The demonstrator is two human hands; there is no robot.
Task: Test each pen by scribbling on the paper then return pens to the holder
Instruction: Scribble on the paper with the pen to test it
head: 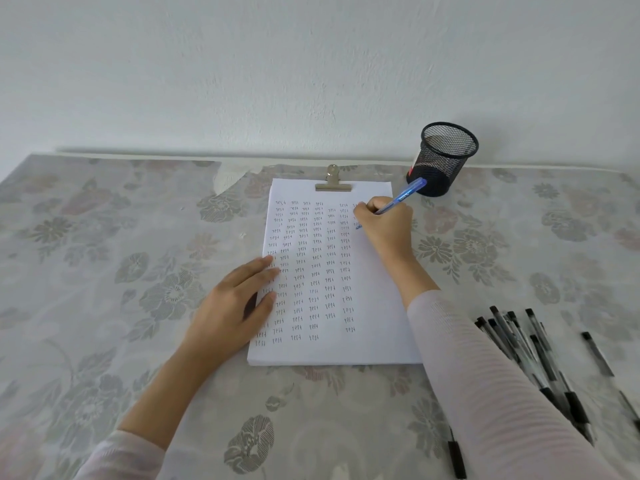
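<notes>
My right hand is curled tight round the blue pen, fingers and thumb pinching the barrel low down, with the tip on the paper near its far right corner, at the head of a column that is otherwise blank. The barrel slants up and away from my knuckles, its capped end aimed toward the far right, and that end shows right in front of the black mesh holder. So the holder lies beyond my grip and a little right of it, near the table's far edge, almost along the pen's own axis. I judge that returning this pen means lifting it, swinging the barrel upright, and reaching on the same way with this hand, which is much the nearer one. My left hand grips nothing; it lies flat with straight fingers on the sheet's left edge, pinning it, well away from the holder. The page is already filled with rows of small written words, and a binder clip clamps its far edge. The black pens lie heaped by the table's near right corner, partly under my right sleeve, one stray pen just right of them.
</notes>
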